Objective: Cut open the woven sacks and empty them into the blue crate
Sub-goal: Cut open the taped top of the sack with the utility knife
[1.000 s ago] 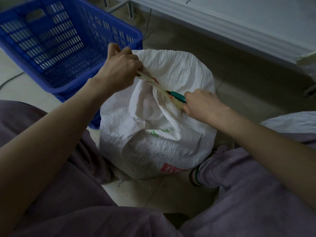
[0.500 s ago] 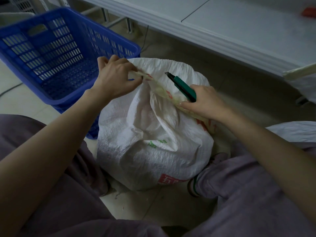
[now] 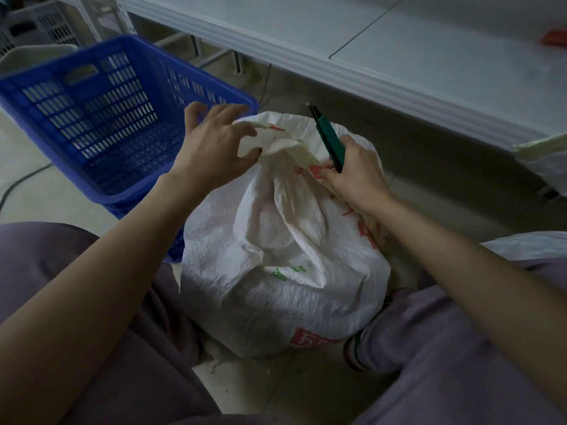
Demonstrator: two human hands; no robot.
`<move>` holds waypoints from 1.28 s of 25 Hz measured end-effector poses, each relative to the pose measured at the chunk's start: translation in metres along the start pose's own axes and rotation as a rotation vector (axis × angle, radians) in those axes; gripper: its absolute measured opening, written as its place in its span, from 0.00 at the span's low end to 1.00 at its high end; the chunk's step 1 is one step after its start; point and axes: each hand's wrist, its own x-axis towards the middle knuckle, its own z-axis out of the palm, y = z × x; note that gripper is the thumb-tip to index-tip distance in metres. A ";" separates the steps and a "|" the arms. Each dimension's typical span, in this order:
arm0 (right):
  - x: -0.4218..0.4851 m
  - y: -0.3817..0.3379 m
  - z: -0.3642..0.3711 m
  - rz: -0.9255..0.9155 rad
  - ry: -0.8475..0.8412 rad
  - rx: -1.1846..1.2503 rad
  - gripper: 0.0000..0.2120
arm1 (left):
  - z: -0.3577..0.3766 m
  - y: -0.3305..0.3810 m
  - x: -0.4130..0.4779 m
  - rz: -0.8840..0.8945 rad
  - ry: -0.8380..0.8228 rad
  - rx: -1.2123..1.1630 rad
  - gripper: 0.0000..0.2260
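A full white woven sack [image 3: 276, 256] with red and green print stands on the floor between my knees. Its top is bunched into a loose flap. My left hand [image 3: 214, 145] pinches that flap between thumb and forefinger, with the other fingers spread upward. My right hand [image 3: 352, 176] grips a green utility knife [image 3: 329, 142] at the sack's right top edge, with the blade pointing up and away from the fabric. The blue crate [image 3: 92, 118] sits tilted on the floor at the left, just behind my left hand; no contents show through its perforated walls.
A long white shelf edge [image 3: 368, 72] runs across the back and right. Another white sack [image 3: 527, 246] lies by my right knee. A white basket [image 3: 40, 29] stands behind the crate and a dark cable [image 3: 18, 182] crosses the floor at left.
The knife has come out of the sack's top seam and now points upward. My left hand has loosened from a fist into spread fingers on the flap.
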 end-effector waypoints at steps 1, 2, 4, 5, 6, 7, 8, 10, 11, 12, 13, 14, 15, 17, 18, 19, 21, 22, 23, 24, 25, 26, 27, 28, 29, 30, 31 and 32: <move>0.000 -0.002 -0.001 0.000 0.017 0.007 0.18 | 0.001 0.002 -0.001 0.067 -0.012 0.004 0.16; -0.001 -0.003 -0.003 0.006 0.029 0.012 0.18 | 0.003 0.006 -0.001 0.132 -0.037 0.009 0.19; -0.005 -0.004 -0.008 0.014 0.042 -0.001 0.19 | 0.009 0.018 -0.001 0.231 -0.045 0.006 0.22; -0.006 -0.004 -0.011 0.016 0.043 -0.010 0.20 | 0.013 0.023 -0.001 0.250 -0.017 0.001 0.22; -0.008 -0.003 -0.014 0.023 0.038 -0.011 0.20 | 0.016 0.028 -0.001 0.239 0.015 -0.003 0.22; -0.010 -0.001 -0.016 0.033 0.029 -0.006 0.21 | 0.018 0.032 0.000 0.201 0.036 -0.009 0.22; -0.011 0.001 -0.018 0.044 0.018 0.001 0.21 | 0.018 0.035 0.001 0.149 0.040 -0.029 0.24; -0.013 0.006 -0.020 0.064 -0.004 0.002 0.23 | 0.018 0.038 0.004 0.059 0.028 -0.113 0.28; -0.014 0.007 -0.021 0.075 -0.010 -0.004 0.24 | 0.017 0.039 0.006 0.047 0.018 -0.117 0.28; -0.015 0.008 -0.021 0.086 -0.011 -0.006 0.24 | 0.017 0.040 0.007 0.057 0.006 -0.081 0.27; -0.015 0.008 -0.022 0.093 -0.009 -0.008 0.24 | 0.018 0.042 0.008 0.081 -0.011 -0.020 0.25; -0.016 0.008 -0.022 0.095 -0.007 -0.011 0.23 | 0.020 0.043 0.008 0.097 -0.035 0.036 0.22; -0.017 0.007 -0.022 0.092 -0.006 -0.014 0.22 | 0.022 0.044 0.009 0.089 -0.061 0.067 0.19; -0.016 0.008 -0.022 0.088 -0.001 -0.009 0.22 | 0.024 0.043 0.011 0.039 -0.075 0.085 0.14; -0.015 0.010 -0.023 0.093 0.011 -0.011 0.23 | 0.024 0.042 0.012 0.039 -0.070 0.088 0.13; -0.013 0.012 -0.023 0.103 0.035 -0.021 0.24 | 0.023 0.041 0.013 0.057 -0.072 0.093 0.13; -0.008 0.018 -0.023 0.134 0.100 -0.055 0.24 | 0.021 0.039 0.014 0.113 -0.113 0.110 0.11; -0.005 0.021 -0.023 0.147 0.114 -0.059 0.24 | 0.020 0.039 0.013 0.135 -0.139 0.126 0.10; -0.003 0.022 -0.023 0.149 0.097 -0.049 0.25 | 0.019 0.038 0.013 0.148 -0.164 0.150 0.10; -0.001 0.024 -0.024 0.143 0.057 -0.029 0.26 | 0.018 0.037 0.013 0.153 -0.189 0.170 0.11; 0.000 0.025 -0.025 0.138 0.002 0.009 0.27 | 0.018 0.034 0.013 0.155 -0.213 0.172 0.11; 0.000 0.025 -0.027 0.138 -0.054 0.066 0.28 | 0.018 0.031 0.013 0.155 -0.235 0.153 0.12; 0.001 0.025 -0.027 0.141 -0.100 0.119 0.29 | 0.018 0.028 0.012 0.156 -0.251 0.121 0.12; 0.000 0.025 -0.027 0.146 -0.132 0.150 0.31 | 0.018 0.026 0.011 0.160 -0.254 0.087 0.12; 0.001 0.025 -0.025 0.152 -0.158 0.155 0.32 | 0.018 0.025 0.009 0.165 -0.244 0.058 0.13; 0.000 0.024 -0.021 0.156 -0.181 0.150 0.33 | 0.019 0.025 0.007 0.170 -0.226 0.037 0.14; 0.001 0.022 -0.017 0.161 -0.194 0.140 0.33 | 0.020 0.024 0.005 0.171 -0.209 0.019 0.16; 0.001 0.020 -0.012 0.164 -0.196 0.141 0.31 | 0.021 0.023 0.003 0.166 -0.201 0.002 0.18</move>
